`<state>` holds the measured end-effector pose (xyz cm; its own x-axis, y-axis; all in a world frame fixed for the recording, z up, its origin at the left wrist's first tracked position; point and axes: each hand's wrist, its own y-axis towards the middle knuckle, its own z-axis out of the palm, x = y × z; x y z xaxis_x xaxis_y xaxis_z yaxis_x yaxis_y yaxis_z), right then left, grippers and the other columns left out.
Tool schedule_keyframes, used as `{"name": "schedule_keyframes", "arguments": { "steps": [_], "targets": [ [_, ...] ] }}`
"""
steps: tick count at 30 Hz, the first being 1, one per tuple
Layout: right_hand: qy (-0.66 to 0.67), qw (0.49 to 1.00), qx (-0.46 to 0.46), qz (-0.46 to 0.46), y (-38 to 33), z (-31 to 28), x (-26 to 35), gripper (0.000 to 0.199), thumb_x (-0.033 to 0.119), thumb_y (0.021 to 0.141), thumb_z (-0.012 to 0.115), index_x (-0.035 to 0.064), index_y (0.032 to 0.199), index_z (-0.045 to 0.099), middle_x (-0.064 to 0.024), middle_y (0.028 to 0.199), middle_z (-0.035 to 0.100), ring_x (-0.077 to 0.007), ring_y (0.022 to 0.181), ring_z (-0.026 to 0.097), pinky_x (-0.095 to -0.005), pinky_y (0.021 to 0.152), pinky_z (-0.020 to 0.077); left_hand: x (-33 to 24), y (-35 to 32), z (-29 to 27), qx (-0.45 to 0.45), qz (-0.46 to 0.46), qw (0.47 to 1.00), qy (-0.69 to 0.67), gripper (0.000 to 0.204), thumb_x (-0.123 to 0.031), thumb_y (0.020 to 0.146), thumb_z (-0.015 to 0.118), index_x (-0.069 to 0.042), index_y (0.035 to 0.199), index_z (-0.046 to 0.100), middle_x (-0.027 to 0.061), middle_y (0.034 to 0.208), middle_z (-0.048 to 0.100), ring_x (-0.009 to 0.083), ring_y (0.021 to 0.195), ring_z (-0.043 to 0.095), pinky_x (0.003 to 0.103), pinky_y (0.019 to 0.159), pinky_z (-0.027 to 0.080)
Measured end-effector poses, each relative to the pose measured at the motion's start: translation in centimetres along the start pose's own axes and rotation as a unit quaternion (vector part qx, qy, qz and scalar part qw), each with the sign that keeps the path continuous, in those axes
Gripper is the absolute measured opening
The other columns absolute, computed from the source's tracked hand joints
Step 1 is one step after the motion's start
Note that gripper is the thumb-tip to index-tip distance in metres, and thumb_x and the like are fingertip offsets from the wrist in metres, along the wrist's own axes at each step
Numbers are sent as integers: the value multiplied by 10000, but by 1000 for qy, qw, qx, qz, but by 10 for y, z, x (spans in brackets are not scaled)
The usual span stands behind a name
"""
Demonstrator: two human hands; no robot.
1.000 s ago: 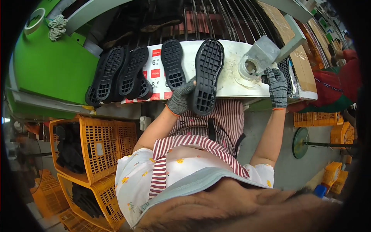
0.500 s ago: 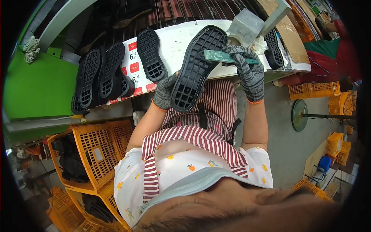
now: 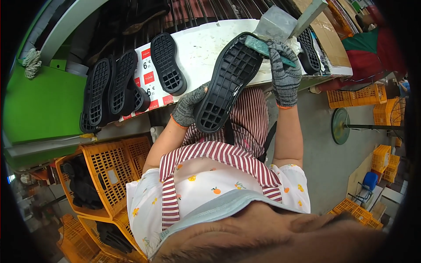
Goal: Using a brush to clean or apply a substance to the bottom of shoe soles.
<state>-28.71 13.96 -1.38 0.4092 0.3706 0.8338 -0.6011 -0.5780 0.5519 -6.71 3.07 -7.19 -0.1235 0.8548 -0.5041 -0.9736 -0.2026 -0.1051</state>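
My left hand (image 3: 189, 106), in a grey knit glove with bare fingertips, grips the left edge of a black shoe sole (image 3: 231, 72). The sole is tilted, its grid of square hollows facing up, with whitish smears along its right edge. My right hand (image 3: 284, 74), gloved alike, is closed around a toothbrush-like green brush (image 3: 263, 46). The brush's far end touches the sole's upper right rim; its bristles are hidden. Beyond the left hand, another black sole (image 3: 168, 63) lies on the white board, and several more soles (image 3: 100, 92) stand at the left.
A white board (image 3: 199, 44) covers the bench before me. On it stand a translucent square container (image 3: 276, 25) and, at right, another sole (image 3: 309, 50). Orange crates (image 3: 107, 173) are stacked at my left, beside a green surface (image 3: 44, 103). A person in red (image 3: 372, 65) is at the right.
The brush has moved up and right, from the sole's middle right to its upper rim. The sole has shifted slightly right and down, with the left hand still on it.
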Motion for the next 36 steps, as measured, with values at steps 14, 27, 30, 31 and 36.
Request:
{"name": "schedule_keyframes", "arguments": {
  "steps": [14,27,30,31,36],
  "targets": [
    [39,992,110,42,-13,3,10,194,46,821,570,-10,1006,584,-89,968,627,-139,914,583,-249,833,445,-3,0,6,-6,-15,1000,7,524,-251,867,500,-2,1294,326,154,1188,492,235,1056,516,359,897,434],
    [122,973,158,113,-30,15,18,213,42,814,582,-2,1022,572,-95,1013,610,-144,953,567,-271,858,440,-3,13,-7,-14,-8,997,-80,462,-243,869,497,-40,1269,386,155,1167,514,262,1029,535,398,885,445],
    [131,971,152,130,-34,16,20,208,38,812,582,-2,1015,569,-91,1015,605,-147,962,563,-275,861,438,-7,17,4,-47,-15,996,-81,450,-262,870,494,-47,1254,403,156,1159,519,268,1030,534,409,891,440],
    [132,971,153,130,-35,17,21,208,38,812,582,-2,1015,569,-91,1015,605,-147,962,563,-275,861,438,-7,18,5,-48,-14,996,-80,450,-262,870,494,-47,1254,403,156,1159,519,268,1030,534,409,891,440],
    [118,973,166,113,-41,21,23,202,28,807,583,-3,1006,568,-87,1015,599,-147,962,559,-276,860,438,-10,27,-1,-94,39,994,-50,435,-271,873,481,-40,1236,417,152,1153,525,274,1023,537,418,896,435]
  ]
}}
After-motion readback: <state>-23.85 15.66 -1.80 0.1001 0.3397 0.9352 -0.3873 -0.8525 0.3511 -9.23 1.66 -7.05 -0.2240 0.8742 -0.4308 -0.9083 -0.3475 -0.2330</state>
